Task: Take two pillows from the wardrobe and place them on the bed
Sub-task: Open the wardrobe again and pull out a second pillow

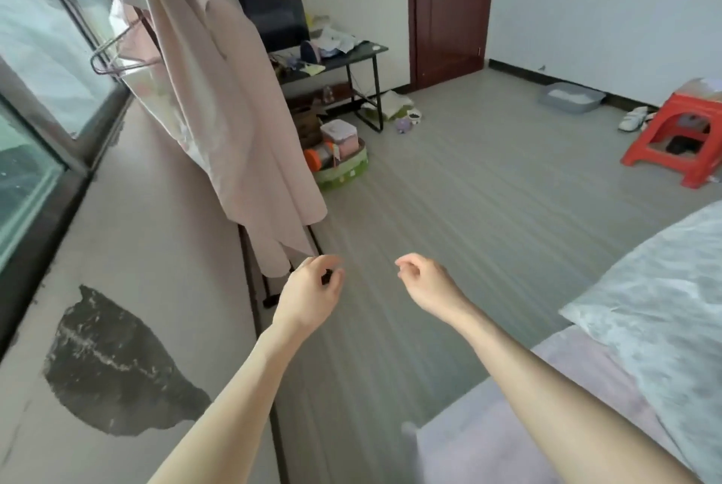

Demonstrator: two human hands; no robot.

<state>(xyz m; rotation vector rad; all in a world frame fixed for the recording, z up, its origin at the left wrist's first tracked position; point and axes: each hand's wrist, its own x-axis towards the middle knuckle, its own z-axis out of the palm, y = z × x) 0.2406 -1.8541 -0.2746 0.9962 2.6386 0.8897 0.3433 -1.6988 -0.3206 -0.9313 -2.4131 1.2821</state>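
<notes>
Both hands [312, 288] [424, 280] hang loosely curled beside bed [664, 307].

Pink sheet [230, 124] draped over clothes rack by window [35, 65]; empty hanger [117, 57] beside it. Black desk [336, 61] w/ monitor [273, 14], clutter, against far wall. Dark red door [449, 6] shut. Red plastic stool [680, 135] at rt, grey tray [570, 97] nr wall.

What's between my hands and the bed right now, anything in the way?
Nothing visible. Both the left hand and the right hand hang loosely curled and hold nothing over bare floor, and the bed lies just to the right. No pillows or wardrobe are in view.
</notes>
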